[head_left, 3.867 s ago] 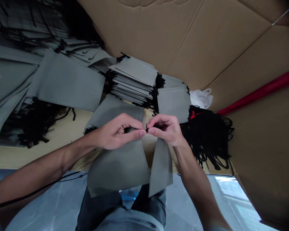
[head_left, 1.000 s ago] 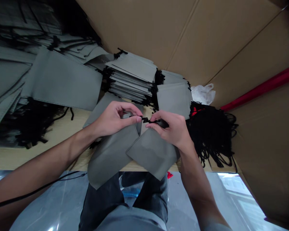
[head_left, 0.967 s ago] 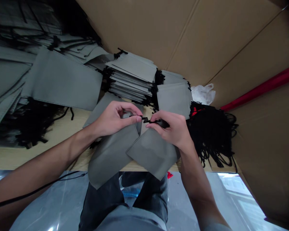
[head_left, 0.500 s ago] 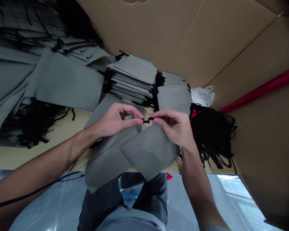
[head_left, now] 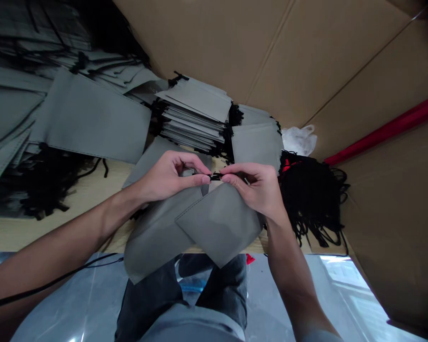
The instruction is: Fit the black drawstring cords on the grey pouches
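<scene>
My left hand (head_left: 169, 175) pinches the top corner of a grey fabric pouch (head_left: 157, 237) that hangs over the table's front edge. My right hand (head_left: 258, 187) pinches the top of a second grey pouch (head_left: 219, 225) that overlaps the first. Between the fingertips of both hands runs a short black cord (head_left: 216, 176), held at the pouches' openings. Both hands are closed in pinches and almost touch each other.
A neat stack of grey pouches (head_left: 196, 118) stands just behind the hands, with more pouches (head_left: 92, 118) spread to the left. A bundle of black cords (head_left: 312, 199) lies at the right. Cardboard walls (head_left: 306, 57) close the back and right. The wooden table edge (head_left: 57, 232) runs across.
Since 3.9 s ago the right pouch has swung from hanging down to lying across the left one. In the last second the hands have barely moved, fingertips drawing slightly closer on the cord.
</scene>
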`<state>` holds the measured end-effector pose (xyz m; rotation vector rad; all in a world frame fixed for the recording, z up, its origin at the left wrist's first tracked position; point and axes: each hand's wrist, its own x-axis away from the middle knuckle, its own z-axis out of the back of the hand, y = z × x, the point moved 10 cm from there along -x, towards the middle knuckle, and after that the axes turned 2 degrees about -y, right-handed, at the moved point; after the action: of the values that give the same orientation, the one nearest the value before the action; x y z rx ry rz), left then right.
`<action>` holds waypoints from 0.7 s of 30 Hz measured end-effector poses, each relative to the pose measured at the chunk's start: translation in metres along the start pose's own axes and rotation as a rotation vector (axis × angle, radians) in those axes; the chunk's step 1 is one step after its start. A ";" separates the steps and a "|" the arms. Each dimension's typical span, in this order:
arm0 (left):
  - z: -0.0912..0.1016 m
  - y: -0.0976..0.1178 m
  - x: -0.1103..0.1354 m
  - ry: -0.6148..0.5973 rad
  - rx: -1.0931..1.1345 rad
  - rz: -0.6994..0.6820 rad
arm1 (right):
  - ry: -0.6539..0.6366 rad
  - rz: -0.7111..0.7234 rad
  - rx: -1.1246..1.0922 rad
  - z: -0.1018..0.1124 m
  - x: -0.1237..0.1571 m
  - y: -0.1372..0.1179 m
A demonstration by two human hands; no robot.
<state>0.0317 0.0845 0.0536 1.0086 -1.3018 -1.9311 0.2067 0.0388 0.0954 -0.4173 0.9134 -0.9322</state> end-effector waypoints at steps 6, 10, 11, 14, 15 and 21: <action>0.000 -0.002 0.000 -0.003 -0.006 -0.012 | 0.011 0.002 0.008 0.000 0.000 0.001; 0.000 -0.002 0.000 0.002 -0.002 -0.008 | 0.003 0.008 -0.009 -0.002 0.000 0.000; 0.000 -0.001 0.000 0.004 -0.002 -0.011 | 0.002 0.012 -0.011 -0.002 0.000 -0.001; 0.001 0.000 0.000 0.011 -0.002 -0.022 | 0.004 0.017 -0.007 -0.002 0.000 -0.001; 0.001 0.000 0.001 0.014 -0.004 -0.021 | 0.002 0.016 -0.005 -0.002 0.000 -0.001; 0.001 0.000 0.000 0.012 -0.010 -0.028 | -0.007 0.028 -0.005 -0.002 0.001 -0.003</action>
<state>0.0305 0.0850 0.0533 1.0369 -1.2766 -1.9475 0.2034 0.0369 0.0955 -0.4109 0.9134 -0.9024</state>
